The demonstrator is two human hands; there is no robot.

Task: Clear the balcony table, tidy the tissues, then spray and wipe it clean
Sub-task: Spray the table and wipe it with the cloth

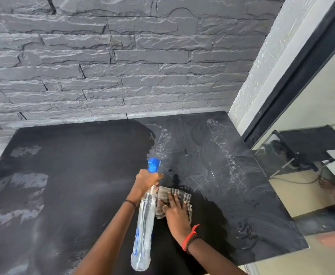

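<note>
The black stone table (pixel 79 165) fills the lower view, with wet dark patches and pale smears on its right half. My left hand (pixel 145 181) grips the neck of a clear spray bottle (pixel 144 225) with a blue nozzle, held tilted above the table with the nozzle pointing away from me. Just to its right, my right hand (pixel 175 209) lies flat with spread fingers on a checked brown-and-white cloth (pixel 182 195), pressing it onto a wet patch of the table.
A grey stone-clad wall (pixel 113 66) runs along the table's far edge. A white textured pillar and a dark-framed glass door (pixel 305 80) stand at the right, past the table's right edge. The glass reflects a dark stand and a foot.
</note>
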